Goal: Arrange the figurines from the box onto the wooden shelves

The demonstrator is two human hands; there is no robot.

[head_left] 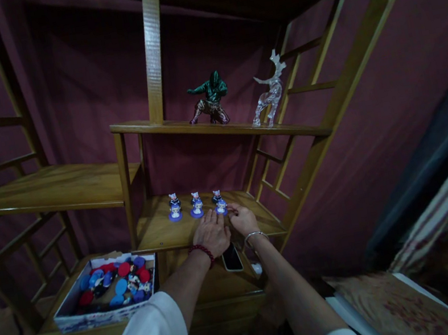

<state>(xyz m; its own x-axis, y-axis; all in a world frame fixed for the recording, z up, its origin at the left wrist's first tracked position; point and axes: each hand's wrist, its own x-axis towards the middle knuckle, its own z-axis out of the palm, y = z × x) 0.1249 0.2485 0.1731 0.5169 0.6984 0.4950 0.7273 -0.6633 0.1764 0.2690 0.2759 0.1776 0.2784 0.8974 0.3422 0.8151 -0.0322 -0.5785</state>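
Note:
Three small white-and-purple figurines on round purple bases stand in a front row on the low shelf: a left figurine [175, 212], a middle figurine [197, 206] and a right figurine [221, 208]. Darker figurines [216, 195] show partly behind them. My left hand [212, 233], with a dark red bead bracelet, lies palm down at the shelf's front edge, fingers stretched toward the right figurine. From the right side, my right hand [244, 220], with a silver bangle, has its fingers curled and the fingertips at that figurine. Its exact hold is partly hidden.
A box [67, 325] of red, blue and purple pieces stands at lower left. Below my hands lies a phone [232, 258]. On the shelf above [238, 128] stand a green-and-bronze crouching figure [211, 97] and a clear deer figurine [269, 93]. A slanted wooden post [341, 95] rises at right.

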